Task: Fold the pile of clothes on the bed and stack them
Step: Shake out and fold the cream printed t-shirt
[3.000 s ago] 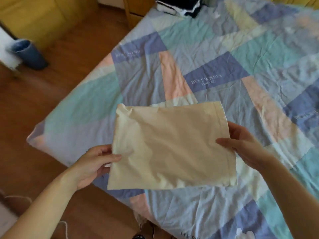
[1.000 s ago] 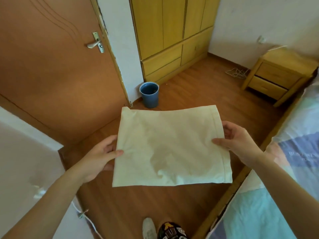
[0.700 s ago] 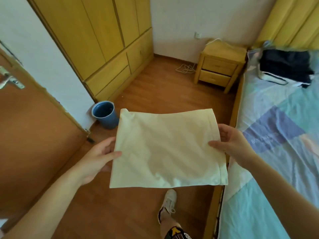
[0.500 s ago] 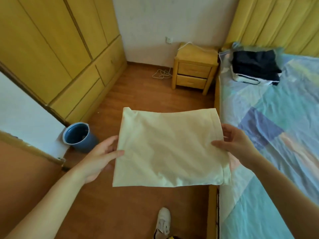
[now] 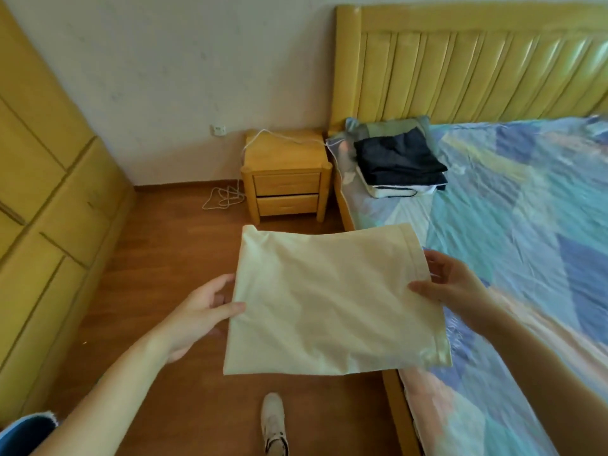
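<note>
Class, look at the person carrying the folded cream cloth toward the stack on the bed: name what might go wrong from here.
1. The cream cloth is held only at its two side edges, by the left hand and right hand; its unsupported middle could sag and the fold open.
2. The stack sits near the bed's corner; a careless placement might knock it askew or off.
3. A white cable lies on the floor ahead, a possible trip hazard.

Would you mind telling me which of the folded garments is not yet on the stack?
The cream garment, held between the left hand and right hand; the dark one lies on the stack.
</note>
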